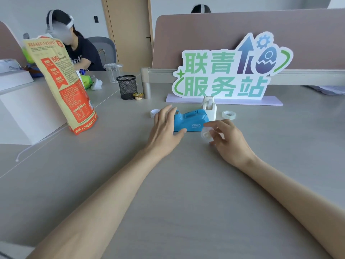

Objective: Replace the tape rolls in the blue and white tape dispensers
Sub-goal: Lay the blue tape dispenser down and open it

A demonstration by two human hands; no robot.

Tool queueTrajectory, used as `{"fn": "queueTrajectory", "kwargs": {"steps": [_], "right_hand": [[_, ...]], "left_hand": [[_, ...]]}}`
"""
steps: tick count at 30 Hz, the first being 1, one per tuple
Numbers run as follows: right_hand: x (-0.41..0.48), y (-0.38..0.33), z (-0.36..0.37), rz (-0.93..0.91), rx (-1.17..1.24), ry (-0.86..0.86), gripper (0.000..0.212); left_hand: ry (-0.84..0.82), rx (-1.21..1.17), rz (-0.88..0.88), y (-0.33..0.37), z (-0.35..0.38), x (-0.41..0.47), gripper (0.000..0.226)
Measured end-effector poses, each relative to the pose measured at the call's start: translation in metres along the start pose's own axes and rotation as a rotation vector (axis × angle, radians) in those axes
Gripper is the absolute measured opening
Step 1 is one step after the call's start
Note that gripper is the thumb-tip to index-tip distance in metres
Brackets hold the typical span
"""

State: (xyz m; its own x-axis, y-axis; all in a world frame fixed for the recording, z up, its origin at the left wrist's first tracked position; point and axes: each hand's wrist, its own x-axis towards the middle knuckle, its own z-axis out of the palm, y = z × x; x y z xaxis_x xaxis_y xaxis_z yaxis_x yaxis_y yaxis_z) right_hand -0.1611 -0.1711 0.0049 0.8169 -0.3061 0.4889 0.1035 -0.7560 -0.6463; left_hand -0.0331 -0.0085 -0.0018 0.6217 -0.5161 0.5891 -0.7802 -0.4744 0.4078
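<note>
the blue dispenser (191, 119) sat on the grey table (177, 193), and everything else is told from it. the left hand (165, 128) lay against its left end, fingers spread wide and thumb tucked under the front edge, steadying it but not squeezing. the right hand (226, 138) was just to the right of it, with its fingers pinched on a clear tape roll (206, 133). so the step looked like the blue one's turn: the roll was about to go in. next, the roll would need to be lined up with the slot on top and pushed down straight, while the other hand kept the dispenser from sliding.

the white dispenser (210, 107) stood right behind the blue one, touching or nearly so. another clear roll (229, 114) lay flat behind and to the right. a small white ring (155, 112) lay to the left, past the spread fingers.

farther back stood a big green sign (224, 71). far to the left were a black mesh cup (127, 86) and a tall orange bag (63, 85). the table was smooth, so things could slip. another person sat far back on the left.
</note>
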Motion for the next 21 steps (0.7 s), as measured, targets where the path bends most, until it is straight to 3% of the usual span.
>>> {"fn": "queueTrajectory", "kwargs": {"steps": [3, 7, 14, 21], "right_hand": [[0.001, -0.002, 0.000, 0.102, 0.154, -0.066, 0.015], [-0.002, -0.008, 0.001, 0.247, 0.409, -0.069, 0.007], [-0.003, -0.010, -0.006, 0.378, 0.681, -0.044, 0.011], [-0.004, -0.011, -0.007, 0.356, 0.681, -0.104, 0.014]], "left_hand": [[0.089, 0.019, 0.216, 0.021, -0.007, -0.024, 0.044], [0.006, 0.010, 0.230, 0.044, -0.010, -0.031, 0.028], [-0.074, 0.004, 0.224, 0.037, -0.010, -0.030, 0.033], [-0.085, -0.049, 0.172, 0.038, -0.010, -0.029, 0.032]]}}
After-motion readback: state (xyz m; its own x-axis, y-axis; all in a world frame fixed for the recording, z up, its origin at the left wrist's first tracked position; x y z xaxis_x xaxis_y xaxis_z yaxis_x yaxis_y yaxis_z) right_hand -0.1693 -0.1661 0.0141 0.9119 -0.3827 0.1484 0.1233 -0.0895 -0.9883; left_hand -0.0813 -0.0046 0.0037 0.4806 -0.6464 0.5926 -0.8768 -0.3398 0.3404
